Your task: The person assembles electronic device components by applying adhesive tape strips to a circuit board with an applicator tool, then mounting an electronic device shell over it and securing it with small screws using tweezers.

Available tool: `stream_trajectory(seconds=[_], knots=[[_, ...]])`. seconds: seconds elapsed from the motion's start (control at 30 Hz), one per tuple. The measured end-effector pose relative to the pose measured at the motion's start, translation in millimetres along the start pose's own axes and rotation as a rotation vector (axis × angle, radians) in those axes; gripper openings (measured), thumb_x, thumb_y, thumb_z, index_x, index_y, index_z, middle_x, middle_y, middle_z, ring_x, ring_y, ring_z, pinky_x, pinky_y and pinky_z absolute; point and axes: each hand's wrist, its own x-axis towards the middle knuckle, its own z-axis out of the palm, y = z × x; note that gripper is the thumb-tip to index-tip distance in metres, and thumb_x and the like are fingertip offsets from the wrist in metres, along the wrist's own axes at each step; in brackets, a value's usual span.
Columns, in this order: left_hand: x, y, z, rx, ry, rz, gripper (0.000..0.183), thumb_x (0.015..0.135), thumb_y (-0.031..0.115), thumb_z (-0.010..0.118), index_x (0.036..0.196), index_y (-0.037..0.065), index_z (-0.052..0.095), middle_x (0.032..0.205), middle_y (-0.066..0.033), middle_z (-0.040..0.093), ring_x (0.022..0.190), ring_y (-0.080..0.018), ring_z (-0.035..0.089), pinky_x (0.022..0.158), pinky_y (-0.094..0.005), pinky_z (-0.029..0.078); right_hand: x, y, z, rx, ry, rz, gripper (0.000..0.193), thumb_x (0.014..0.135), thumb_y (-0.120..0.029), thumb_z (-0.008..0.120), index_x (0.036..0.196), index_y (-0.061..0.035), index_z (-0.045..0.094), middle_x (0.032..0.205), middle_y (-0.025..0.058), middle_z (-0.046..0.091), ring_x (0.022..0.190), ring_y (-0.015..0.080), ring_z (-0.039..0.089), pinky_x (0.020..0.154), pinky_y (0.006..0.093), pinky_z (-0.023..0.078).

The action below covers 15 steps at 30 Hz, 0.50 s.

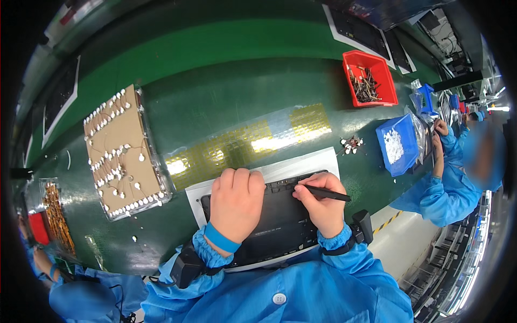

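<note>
A black flat device panel [277,237] lies on a white sheet [318,161] at the table's near edge. Across its upper left part rests my left hand [237,204], a blue band round the wrist. Its fingers are bent down together, the tips hidden beneath, so whatever they hold cannot be made out. My right hand [323,207] is closed on a black pen-shaped tool [328,193], which slants to the right. Thumb and fingertips of that hand are at the panel's upper edge, by small fittings; the tool's working tip is hard to see.
Yellow tape pieces [221,153] lie in a strip beyond the panel. Left is a cardboard-covered tray [121,142] of white-tipped wired parts. To the right are a red bin [387,81], a blue bin [406,148] and a small wired heap [351,145]. Co-workers sit on both sides.
</note>
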Motion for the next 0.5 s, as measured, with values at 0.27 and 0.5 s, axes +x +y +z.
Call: stream_trajectory(seconds=[0.27,0.5], knots=[[-3.4,0.4,2.7,0.141,-0.043,0.086,0.021,0.066,0.015,0.065,0.08,0.004,0.052,0.077,-0.0096,0.047,0.076,-0.0285,0.048,0.064,-0.0397,0.039,-1.9,-0.9,-23.1,0.16,0.169,-0.347,0.024,0.072,0.011,0.061,0.084,-0.0006,0.044,0.09,0.015,0.054,0.065,0.0173,0.06,0.058,0.0287,0.054],[-2.9,15.7,-8.6,0.105,0.006,0.09,0.026,0.062,0.021,0.069,0.071,0.004,0.053,0.086,-0.0127,0.048,0.085,-0.0318,0.046,0.07,-0.0418,0.039,-7.1,-5.8,-69.4,-0.202,0.22,-0.243,0.009,0.078,-0.002,0.058,0.085,-0.0002,0.053,0.083,0.0111,0.057,0.078,0.0201,0.06,0.065,0.0314,0.047]])
